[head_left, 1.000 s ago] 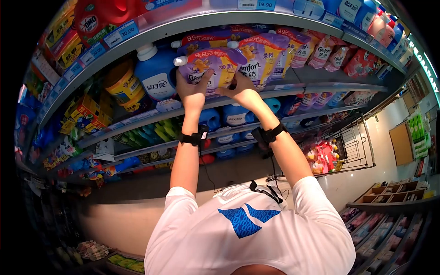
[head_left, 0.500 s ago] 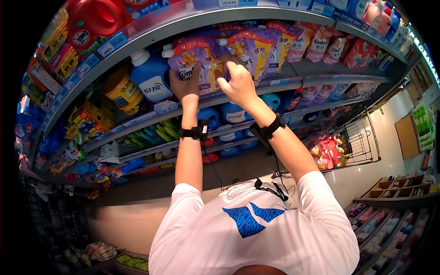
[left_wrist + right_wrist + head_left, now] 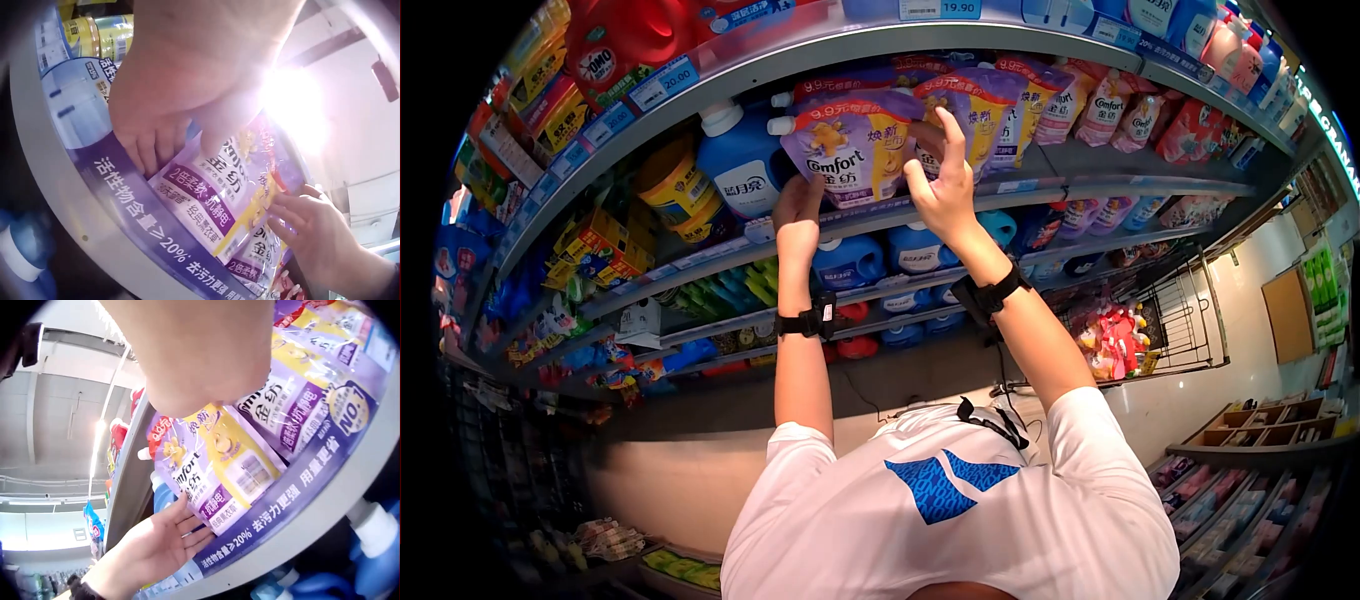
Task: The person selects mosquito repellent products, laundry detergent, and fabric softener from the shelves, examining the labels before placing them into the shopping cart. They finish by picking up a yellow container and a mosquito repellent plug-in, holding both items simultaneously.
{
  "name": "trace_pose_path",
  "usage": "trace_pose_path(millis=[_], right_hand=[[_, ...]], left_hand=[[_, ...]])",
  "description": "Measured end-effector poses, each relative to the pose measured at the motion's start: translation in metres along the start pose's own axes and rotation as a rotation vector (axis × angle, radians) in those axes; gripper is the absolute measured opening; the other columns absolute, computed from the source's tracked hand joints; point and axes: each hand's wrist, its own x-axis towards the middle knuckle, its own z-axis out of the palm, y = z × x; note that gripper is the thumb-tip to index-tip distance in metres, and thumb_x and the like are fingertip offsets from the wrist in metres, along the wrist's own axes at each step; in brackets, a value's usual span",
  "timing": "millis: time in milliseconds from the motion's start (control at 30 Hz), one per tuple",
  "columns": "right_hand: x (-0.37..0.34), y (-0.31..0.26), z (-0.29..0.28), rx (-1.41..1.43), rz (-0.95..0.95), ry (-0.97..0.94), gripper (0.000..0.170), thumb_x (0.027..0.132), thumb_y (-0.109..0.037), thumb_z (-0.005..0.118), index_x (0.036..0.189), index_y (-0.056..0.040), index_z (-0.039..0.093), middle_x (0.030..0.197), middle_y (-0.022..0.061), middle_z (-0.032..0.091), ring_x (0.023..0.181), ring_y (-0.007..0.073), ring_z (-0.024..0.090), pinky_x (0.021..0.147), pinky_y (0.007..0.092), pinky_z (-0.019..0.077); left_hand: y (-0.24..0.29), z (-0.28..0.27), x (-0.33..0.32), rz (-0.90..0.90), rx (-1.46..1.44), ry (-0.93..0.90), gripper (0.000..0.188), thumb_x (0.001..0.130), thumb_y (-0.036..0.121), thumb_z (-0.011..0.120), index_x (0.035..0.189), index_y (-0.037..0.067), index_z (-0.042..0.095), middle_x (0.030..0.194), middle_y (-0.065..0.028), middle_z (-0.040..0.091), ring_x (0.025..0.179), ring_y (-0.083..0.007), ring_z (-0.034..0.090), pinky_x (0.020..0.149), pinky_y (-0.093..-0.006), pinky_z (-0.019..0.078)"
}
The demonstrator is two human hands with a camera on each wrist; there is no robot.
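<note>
"Where is the front pouch (image 3: 850, 150) standing?"

"It's resting at the front edge of the shelf (image 3: 1050, 160), just behind the purple strip (image 3: 281, 506), and its printed face is facing outward. Its white cap (image 3: 781, 126) is pointing toward the blue bottle (image 3: 745, 170)."

"And the left hand (image 3: 797, 222)?"

"It's touching the pouch's lower corner on the bottle side. The right wrist view is showing the palm turned up, with the thumb lying by the pouch's side edge and the relaxed fingers resting along its bottom. It isn't clenching."

"What's the right hand (image 3: 945, 195) doing?"

"It's hovering released at the pouch's other side, with the index finger rising and the thumb spreading away from it. Whether a fingertip is touching the film, I can't tell."

"What else is sitting around there?"

"A second purple pouch (image 3: 978, 105) is standing just beside the front one, behind the right hand, and more are lining up behind. Pink pouches (image 3: 1105, 110) are standing farther along, toward the shelf's right end. Yellow tubs (image 3: 680, 190) are stacking up on the bottle's far side."
</note>
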Motion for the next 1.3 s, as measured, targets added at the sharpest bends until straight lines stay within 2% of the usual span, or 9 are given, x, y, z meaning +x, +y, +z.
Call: trace_pose_path(millis=[300, 400, 467, 533, 567, 667, 900, 1100, 1300], right_hand=[[-0.011, -0.001, 0.006, -0.33, 0.023, 0.098, 0.045, 0.089, -0.006, 0.071, 0.131, -0.0016, 0.055, 0.11, 0.0181, 0.059, 0.095, 0.0333, 0.061, 0.08, 0.0374, 0.0499], [0.001, -0.001, 0.01, 0.093, 0.387, -0.013, 0.021, 0.096, -0.014, 0.067, 0.111, 0.0004, 0.066, 0.085, 0.0112, 0.069, 0.069, 0.0269, 0.061, 0.066, 0.034, 0.0488], [0.008, 0.004, 0.01, 0.083, 0.386, -0.007, 0.019, 0.099, -0.017, 0.064, 0.102, 0.0015, 0.067, 0.072, 0.0127, 0.068, 0.06, 0.0259, 0.059, 0.06, 0.0337, 0.0474], [0.016, 0.007, 0.008, -0.035, 0.365, -0.098, 0.021, 0.1, -0.016, 0.064, 0.095, 0.0041, 0.064, 0.072, 0.0074, 0.062, 0.068, 0.0086, 0.048, 0.06, 0.028, 0.0431], [0.02, 0.007, 0.013, -0.04, 0.326, -0.062, 0.022, 0.099, -0.016, 0.065, 0.09, 0.0043, 0.063, 0.067, 0.0121, 0.061, 0.061, 0.0121, 0.053, 0.056, 0.0305, 0.0427], [0.035, 0.016, 0.025, -0.21, 0.105, 0.004, 0.024, 0.096, -0.018, 0.068, 0.087, 0.0037, 0.064, 0.065, 0.0173, 0.062, 0.055, 0.0223, 0.06, 0.054, 0.0339, 0.0443], [0.04, 0.034, 0.03, -0.369, 0.179, -0.035, 0.026, 0.095, -0.023, 0.07, 0.087, 0.0017, 0.067, 0.068, 0.0202, 0.063, 0.055, 0.0334, 0.061, 0.054, 0.0369, 0.0465], [0.014, 0.02, 0.002, 0.055, 0.324, -0.013, 0.017, 0.094, -0.011, 0.072, 0.098, 0.0059, 0.07, 0.075, 0.0072, 0.072, 0.07, 0.0066, 0.064, 0.058, 0.0268, 0.0483], [-0.038, 0.04, -0.01, 0.17, 0.472, -0.005, 0.02, 0.092, -0.007, 0.074, 0.108, 0.0053, 0.071, 0.094, 0.0119, 0.076, 0.085, 0.0113, 0.071, 0.073, 0.0249, 0.0552]], left_hand=[[0.001, 0.003, -0.005, 0.078, 0.142, -0.083, 0.037, 0.106, 0.031, 0.057, 0.119, -0.003, 0.063, 0.107, -0.0111, 0.073, 0.096, -0.0124, 0.063, 0.087, -0.0295, 0.0486], [-0.002, 0.001, -0.004, 0.108, 0.158, -0.104, 0.038, 0.106, 0.032, 0.056, 0.119, -0.003, 0.063, 0.104, -0.0113, 0.073, 0.094, -0.013, 0.064, 0.086, -0.0294, 0.0488], [-0.008, -0.001, 0.0, 0.043, 0.228, -0.093, 0.041, 0.105, 0.036, 0.056, 0.117, -0.002, 0.063, 0.102, -0.0122, 0.073, 0.092, -0.0151, 0.065, 0.085, -0.0294, 0.0489], [-0.008, -0.003, 0.002, 0.06, 0.196, -0.099, 0.042, 0.105, 0.038, 0.056, 0.117, -0.002, 0.064, 0.101, -0.0127, 0.074, 0.091, -0.017, 0.066, 0.083, -0.0303, 0.049], [-0.006, -0.003, 0.004, 0.075, 0.164, -0.113, 0.044, 0.104, 0.041, 0.057, 0.116, -0.001, 0.064, 0.099, -0.0131, 0.074, 0.089, -0.0189, 0.067, 0.081, -0.0311, 0.0492], [-0.003, -0.007, 0.016, -0.004, 0.286, -0.101, 0.047, 0.103, 0.044, 0.058, 0.114, -0.002, 0.065, 0.098, -0.0156, 0.074, 0.089, -0.0208, 0.069, 0.079, -0.033, 0.0492], [-0.001, -0.002, 0.017, -0.049, 0.562, -0.026, 0.047, 0.1, 0.042, 0.063, 0.101, -0.005, 0.068, 0.084, -0.0179, 0.073, 0.078, -0.025, 0.07, 0.072, -0.0359, 0.0509], [-0.022, -0.001, 0.002, 0.153, 0.449, 0.062, 0.034, 0.098, 0.031, 0.065, 0.103, -0.003, 0.069, 0.081, -0.0198, 0.071, 0.072, -0.0315, 0.07, 0.068, -0.0372, 0.0513], [-0.015, -0.007, -0.005, 0.188, 0.585, -0.014, 0.027, 0.099, 0.019, 0.06, 0.119, 0.002, 0.065, 0.084, -0.0185, 0.071, 0.071, -0.0297, 0.069, 0.068, -0.0386, 0.0515]])
